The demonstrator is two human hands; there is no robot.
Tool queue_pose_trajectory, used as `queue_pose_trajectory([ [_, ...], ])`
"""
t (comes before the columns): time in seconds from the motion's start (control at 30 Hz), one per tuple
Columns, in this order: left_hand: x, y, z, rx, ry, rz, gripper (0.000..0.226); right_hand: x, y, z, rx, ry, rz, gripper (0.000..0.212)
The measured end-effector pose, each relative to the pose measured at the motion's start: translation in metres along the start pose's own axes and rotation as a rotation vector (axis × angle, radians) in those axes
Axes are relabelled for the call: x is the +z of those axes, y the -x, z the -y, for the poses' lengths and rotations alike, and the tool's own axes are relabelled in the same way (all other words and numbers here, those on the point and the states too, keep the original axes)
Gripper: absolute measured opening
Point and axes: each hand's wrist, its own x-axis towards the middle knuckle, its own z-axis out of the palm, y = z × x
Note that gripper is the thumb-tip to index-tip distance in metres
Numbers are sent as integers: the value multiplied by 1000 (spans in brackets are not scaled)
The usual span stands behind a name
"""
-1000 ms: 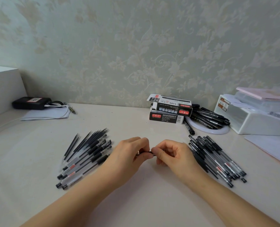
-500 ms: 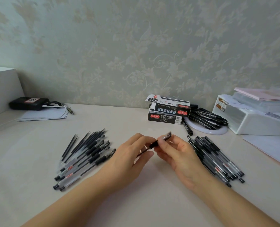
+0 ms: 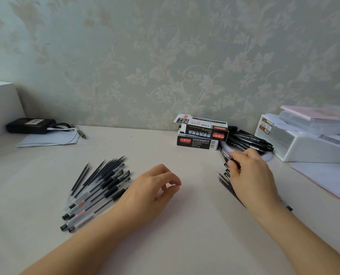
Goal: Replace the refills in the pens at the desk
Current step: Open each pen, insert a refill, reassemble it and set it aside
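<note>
On the desk's left lies a pile of clear pens and loose black refills (image 3: 97, 187). A second pile of black pens (image 3: 227, 185) lies on the right, mostly hidden under my right hand (image 3: 252, 175). That hand reaches over the pile and pinches a black pen (image 3: 233, 162) at its far end. My left hand (image 3: 151, 193) rests at the desk's middle beside the left pile, its fingers loosely curled and holding nothing. Two stacked black refill boxes (image 3: 201, 133) stand at the back by the wall.
More black pens (image 3: 250, 141) lie heaped on a round white thing behind the right pile. A white storage box (image 3: 304, 143) and loose papers (image 3: 328, 179) fill the right side. A black device (image 3: 30, 126) on paper sits at the back left, next to a white block (image 3: 0, 108).
Both hands held one pen together at the middle. Now my right hand has carried it right, over the right pile, and my left hand has let go and stays at the middle.
</note>
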Motion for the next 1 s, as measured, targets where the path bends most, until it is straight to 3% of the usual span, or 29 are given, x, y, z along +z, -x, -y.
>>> queue_pose_trajectory([
  [0.17,1,1,3,-37,-21,3,10,-2,0,-11,105,229,131,27],
  [0.4,-8,-1,6,-160,-169,-89,10,0,1,-15,64,310,162,35],
  [0.63,-28,1,17,-473,-489,-124,35,-1,12,14,-207,-6,25,16],
  [0.8,-28,4,15,-585,-528,-16,31,11,32,43,-429,-180,133,13],
  [1.0,-25,2,15,-507,-622,41,24,27,38,44,-493,-346,337,17],
])
